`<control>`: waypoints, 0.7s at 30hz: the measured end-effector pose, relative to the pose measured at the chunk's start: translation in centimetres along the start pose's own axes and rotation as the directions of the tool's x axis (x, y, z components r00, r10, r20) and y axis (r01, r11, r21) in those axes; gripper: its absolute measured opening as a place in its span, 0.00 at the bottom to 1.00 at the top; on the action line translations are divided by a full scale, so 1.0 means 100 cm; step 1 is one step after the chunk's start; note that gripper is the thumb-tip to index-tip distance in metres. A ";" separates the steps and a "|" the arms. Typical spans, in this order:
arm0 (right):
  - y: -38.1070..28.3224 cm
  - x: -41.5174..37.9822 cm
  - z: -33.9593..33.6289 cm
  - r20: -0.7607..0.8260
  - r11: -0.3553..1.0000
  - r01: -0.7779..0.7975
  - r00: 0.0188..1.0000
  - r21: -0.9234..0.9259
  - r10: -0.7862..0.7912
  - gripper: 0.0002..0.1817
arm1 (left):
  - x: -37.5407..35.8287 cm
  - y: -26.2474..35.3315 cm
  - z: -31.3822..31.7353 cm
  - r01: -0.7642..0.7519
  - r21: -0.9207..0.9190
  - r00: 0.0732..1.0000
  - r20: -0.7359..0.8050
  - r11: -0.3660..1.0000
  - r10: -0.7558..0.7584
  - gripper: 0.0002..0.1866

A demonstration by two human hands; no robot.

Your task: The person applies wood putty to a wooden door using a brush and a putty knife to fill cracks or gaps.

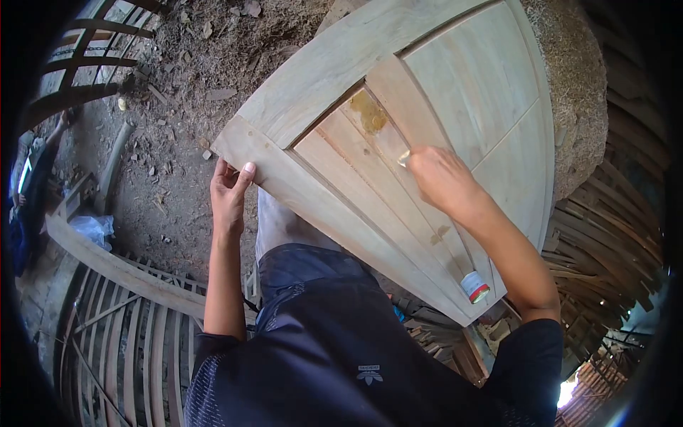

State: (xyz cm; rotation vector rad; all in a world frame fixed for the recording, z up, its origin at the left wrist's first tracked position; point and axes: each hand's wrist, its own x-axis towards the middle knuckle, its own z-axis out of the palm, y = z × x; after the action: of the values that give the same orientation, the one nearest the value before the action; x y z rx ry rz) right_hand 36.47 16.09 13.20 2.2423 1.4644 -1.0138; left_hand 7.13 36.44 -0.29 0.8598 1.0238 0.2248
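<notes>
A pale panelled wooden door (pixel 334 64) lies tilted in front of me, resting on a rough straw-covered mound. My left hand (pixel 229 193) grips its near left edge, thumb on top. My right hand (pixel 442 178) presses a small pale tool (pixel 403 158) against the recessed panel, fingers closed around it. A yellowish filler patch (pixel 370 112) marks the panel just above the tool. A small white can with a red rim (pixel 474 287) stands on the door's lower rail near my right forearm.
Dirt ground with wood chips lies to the left. A slatted wooden frame (pixel 135 334) and a long plank (pixel 114 267) sit at lower left. Curved wooden slats (pixel 605 235) pile up at right. Another person (pixel 28 192) stands at far left.
</notes>
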 end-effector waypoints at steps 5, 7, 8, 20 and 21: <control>-0.016 0.042 -0.016 -0.337 0.987 0.131 0.937 0.097 -0.091 0.05 | 0.001 0.000 -0.001 -0.012 0.010 1.000 0.021 1.000 0.012 0.30; -0.016 0.037 -0.007 -0.296 0.989 0.100 0.953 0.113 -0.063 0.05 | 0.002 0.003 0.001 -0.020 0.006 1.000 0.009 1.000 0.020 0.30; -0.015 0.029 0.001 -0.239 0.990 0.070 0.970 0.125 -0.038 0.05 | 0.000 0.002 0.002 -0.017 -0.006 1.000 -0.009 1.000 0.017 0.30; 0.038 0.044 -0.010 -0.491 0.881 0.290 0.868 0.375 -0.077 0.17 | 0.002 0.001 -0.001 0.000 0.018 1.000 -0.006 1.000 0.000 0.33; 0.040 0.048 -0.008 -0.489 0.878 0.292 0.869 0.380 -0.077 0.17 | 0.000 0.001 0.000 0.002 0.011 1.000 -0.013 1.000 -0.002 0.33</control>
State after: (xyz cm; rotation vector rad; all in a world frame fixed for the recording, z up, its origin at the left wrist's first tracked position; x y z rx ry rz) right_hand 41.51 18.01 9.91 2.8698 1.8281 -0.9931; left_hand 7.18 36.53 -0.25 0.8685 1.0386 0.2236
